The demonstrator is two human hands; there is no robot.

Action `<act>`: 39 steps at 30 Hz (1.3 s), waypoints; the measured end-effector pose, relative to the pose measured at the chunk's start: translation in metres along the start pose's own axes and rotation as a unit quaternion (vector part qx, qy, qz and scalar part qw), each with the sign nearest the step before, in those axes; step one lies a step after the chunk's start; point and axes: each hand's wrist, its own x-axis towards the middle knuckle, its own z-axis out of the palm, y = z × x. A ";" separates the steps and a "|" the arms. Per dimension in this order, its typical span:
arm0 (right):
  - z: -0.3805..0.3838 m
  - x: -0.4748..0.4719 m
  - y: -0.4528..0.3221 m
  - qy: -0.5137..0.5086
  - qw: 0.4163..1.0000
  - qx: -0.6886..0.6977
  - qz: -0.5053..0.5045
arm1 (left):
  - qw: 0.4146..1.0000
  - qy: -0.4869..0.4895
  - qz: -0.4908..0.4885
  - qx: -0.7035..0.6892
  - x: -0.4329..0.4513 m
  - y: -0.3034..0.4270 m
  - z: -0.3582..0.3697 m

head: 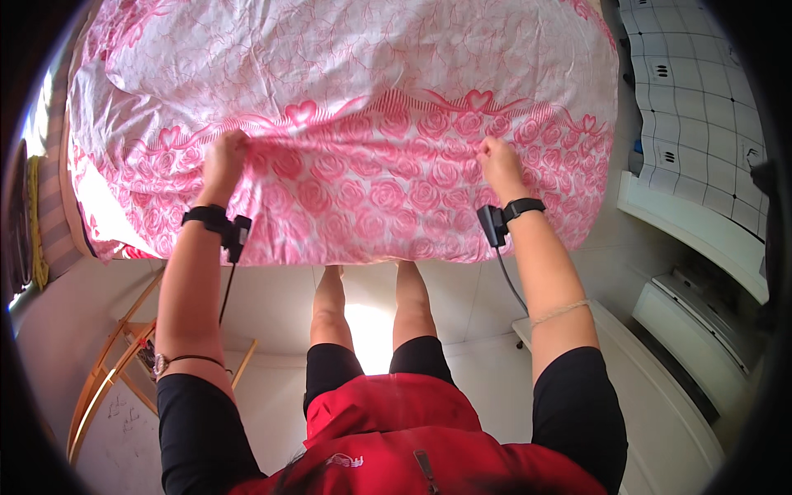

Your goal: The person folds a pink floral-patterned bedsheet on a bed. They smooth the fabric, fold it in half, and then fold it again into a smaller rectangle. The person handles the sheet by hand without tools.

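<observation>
A pink-and-white bed cover (383, 192) with printed roses, hearts and a ribbon border spreads over the bed before me. My left hand (226, 159) is closed on its fabric near the ribbon border, at left. To the right, my right hand (500, 166) pinches the same cover among the printed roses. Between the hands the cloth is drawn into shallow, roughly crosswise creases, strongest beside the left hand. The cover's near edge hangs in front of my legs. Both wrists carry black strapped devices with cables.
A wooden frame (102, 377) stands on the floor at lower left. Along the right are a grid-patterned cloth (693, 124) over white furniture and a low white unit (643, 371). A yellow cloth (37, 223) hangs at the far left. Bright sunlight falls on the floor between my legs.
</observation>
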 end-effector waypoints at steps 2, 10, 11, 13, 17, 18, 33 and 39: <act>-0.007 0.016 0.005 0.035 0.995 0.090 -0.008 | 0.994 0.030 -0.084 -0.061 0.024 -0.003 -0.031; 0.003 -0.006 0.025 0.228 0.905 0.357 -0.048 | 0.993 -0.025 0.111 -0.024 0.044 0.006 0.007; 0.006 -0.036 0.033 0.235 0.894 0.380 0.002 | 0.980 0.003 0.163 0.112 0.024 0.005 0.017; 0.020 -0.108 0.046 0.267 0.859 0.423 0.110 | 0.993 -0.058 0.093 -0.042 -0.021 -0.003 0.017; 0.065 -0.212 0.050 0.058 0.712 0.526 0.461 | 0.991 0.123 0.033 0.042 -0.096 -0.023 0.010; 0.075 -0.215 0.052 0.026 0.637 0.614 0.466 | 0.984 0.163 -0.047 0.052 -0.117 -0.031 0.011; 0.099 -0.198 0.033 0.030 0.471 0.789 0.392 | 0.545 0.175 -0.483 -0.663 -0.187 -0.178 0.011; 0.137 -0.181 0.033 0.146 0.479 0.721 0.478 | 0.420 0.287 -0.471 -0.720 -0.187 -0.264 -0.005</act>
